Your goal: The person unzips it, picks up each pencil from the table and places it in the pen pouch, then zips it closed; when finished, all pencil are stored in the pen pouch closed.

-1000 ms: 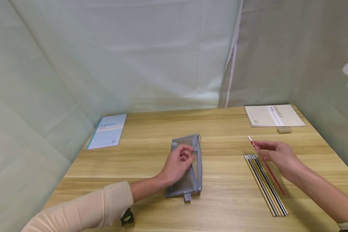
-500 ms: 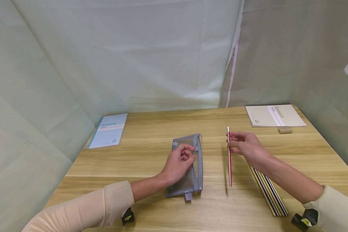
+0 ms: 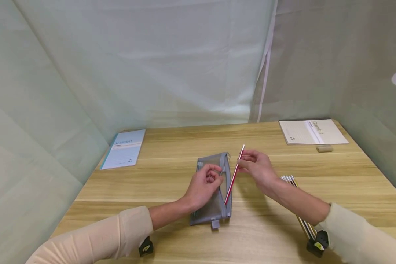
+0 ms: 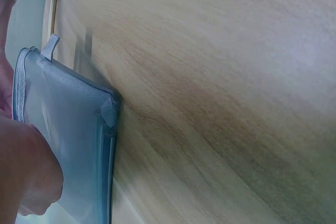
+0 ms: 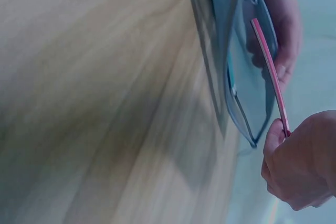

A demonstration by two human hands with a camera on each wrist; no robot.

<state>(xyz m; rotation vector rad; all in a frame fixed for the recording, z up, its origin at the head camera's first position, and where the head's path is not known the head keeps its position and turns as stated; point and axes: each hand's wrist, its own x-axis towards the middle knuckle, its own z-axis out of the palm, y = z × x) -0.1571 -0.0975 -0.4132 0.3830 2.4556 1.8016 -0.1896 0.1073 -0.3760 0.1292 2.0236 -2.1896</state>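
Observation:
A grey mesh zip pencil case [image 3: 206, 213] lies on the table with its zip side open toward the right. My left hand [image 3: 201, 187] pinches the edge of that opening and holds it apart. Between thumb and fingers my right hand [image 3: 260, 171] grips a red pencil [image 3: 233, 179] near its silver end. The pencil slants down, its lower end at the mouth of the case; the right wrist view shows the red pencil [image 5: 270, 69] lying across the opening. Teal pencils [image 3: 199, 167] show through the mesh along the case's left side.
Several striped pencils [image 3: 288, 179] lie side by side on the right, partly hidden under my right forearm. A blue-edged notebook [image 3: 123, 148] is at the back left, a cream notebook [image 3: 311, 132] at the back right. Near it sits a small tan cylinder-like object [image 3: 324, 149].
My right hand has lifted the red pencil from beside the striped pencils and carried it left to the case's opening, turning it to slant the other way. My left hand has stayed put.

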